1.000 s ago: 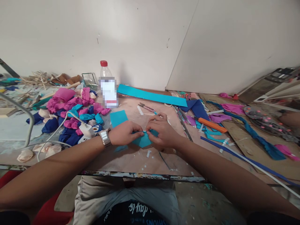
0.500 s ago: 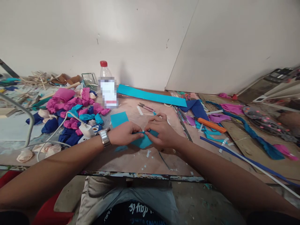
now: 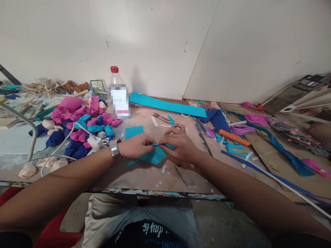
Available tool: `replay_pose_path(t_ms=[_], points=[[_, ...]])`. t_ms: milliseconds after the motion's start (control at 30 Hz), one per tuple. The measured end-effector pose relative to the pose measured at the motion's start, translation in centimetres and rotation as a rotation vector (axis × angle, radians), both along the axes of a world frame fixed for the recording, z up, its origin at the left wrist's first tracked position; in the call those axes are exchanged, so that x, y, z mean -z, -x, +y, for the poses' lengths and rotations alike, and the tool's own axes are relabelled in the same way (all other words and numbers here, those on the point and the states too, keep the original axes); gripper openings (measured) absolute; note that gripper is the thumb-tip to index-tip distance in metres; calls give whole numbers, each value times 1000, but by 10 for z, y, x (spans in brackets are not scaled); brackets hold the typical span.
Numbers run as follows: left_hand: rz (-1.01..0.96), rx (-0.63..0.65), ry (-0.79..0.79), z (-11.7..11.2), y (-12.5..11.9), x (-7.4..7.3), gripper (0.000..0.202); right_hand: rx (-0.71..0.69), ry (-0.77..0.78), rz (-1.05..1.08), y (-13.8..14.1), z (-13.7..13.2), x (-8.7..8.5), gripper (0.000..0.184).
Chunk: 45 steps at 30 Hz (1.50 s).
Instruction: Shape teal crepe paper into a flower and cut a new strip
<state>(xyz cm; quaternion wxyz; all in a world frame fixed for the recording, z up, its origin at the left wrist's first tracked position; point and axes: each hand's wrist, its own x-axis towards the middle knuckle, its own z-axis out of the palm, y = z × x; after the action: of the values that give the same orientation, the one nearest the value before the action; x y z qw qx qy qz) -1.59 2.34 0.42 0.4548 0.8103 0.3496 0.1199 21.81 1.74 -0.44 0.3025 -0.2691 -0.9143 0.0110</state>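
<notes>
Pinching together at the middle of the worktable (image 3: 155, 177), the left hand (image 3: 137, 146) and the right hand (image 3: 179, 146) both close thumb and fingertips on the upper edge of a turquoise foam piece (image 3: 154, 157), so each grip is shut on that same piece. The piece lies on the table just in front of the person, its lower corner spreading out below the knuckles, with the two hands touching or nearly touching over its gathered edge. A metal wristwatch (image 3: 114, 148) sits on the left wrist. Just behind the left hand lies a flat turquoise square (image 3: 133, 131), and beyond it stands a plastic bottle (image 3: 118, 93) with a red cap. A long turquoise strip (image 3: 168, 105) runs along the back of the table, with small snips (image 3: 161, 117) and a turquoise scrap (image 3: 171, 120) near it. To the left is a heap of pink and blue rolled pieces (image 3: 77, 120) beside a white plug (image 3: 93, 142); to the right, well apart, lies an orange utility knife (image 3: 234, 137).
</notes>
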Motion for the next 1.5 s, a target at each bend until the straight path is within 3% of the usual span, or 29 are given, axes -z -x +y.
replay_pose_path(t_ms=[233, 400, 700, 1100, 1500], points=[[-44, -33, 53, 2, 1, -4, 19, -4, 7, -12, -2, 0, -1, 14], [-30, -91, -12, 2, 0, -2, 40, 8, -22, -13, -2, 0, -1, 14], [-42, -92, -39, 0, -1, 0, 35, -7, -24, 6, -1, -2, -1, 11], [21, -131, -267, -7, -2, 1, 35, 35, -6, 8, 2, -2, 2, 10], [19, -113, -239, -9, -3, -1, 26, 76, -19, 14, 0, -2, 2, 8]])
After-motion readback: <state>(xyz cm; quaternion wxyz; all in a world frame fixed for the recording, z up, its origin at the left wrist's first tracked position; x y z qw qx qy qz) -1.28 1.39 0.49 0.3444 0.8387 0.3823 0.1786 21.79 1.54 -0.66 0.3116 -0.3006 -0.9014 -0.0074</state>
